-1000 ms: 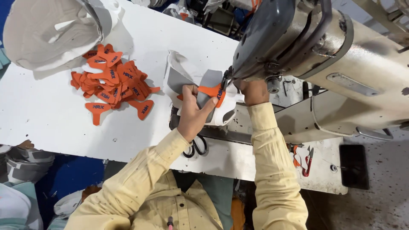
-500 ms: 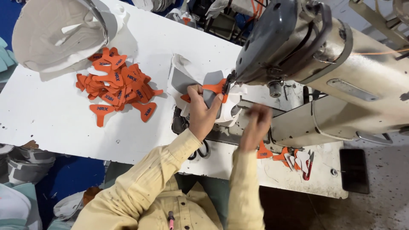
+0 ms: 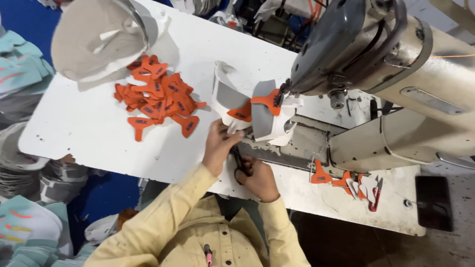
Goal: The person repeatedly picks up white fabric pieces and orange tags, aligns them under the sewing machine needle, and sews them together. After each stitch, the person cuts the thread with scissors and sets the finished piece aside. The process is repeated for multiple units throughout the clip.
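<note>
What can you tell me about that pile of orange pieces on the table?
The orange pile is a loose heap of small flat cut-outs, each with a broad end and a narrow tail, with dark print on top. They look like thin rubbery or synthetic sheet. They overlap at all angles on the white table, just below a grey cap-shaped piece. Neither hand touches them.

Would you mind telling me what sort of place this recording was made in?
Most likely a shoe or garment stitching workshop: an industrial sewing machine on a white worktable, a heap of orange cut pieces, and stacked parts beside the table. The right hand holds scissors.
</note>
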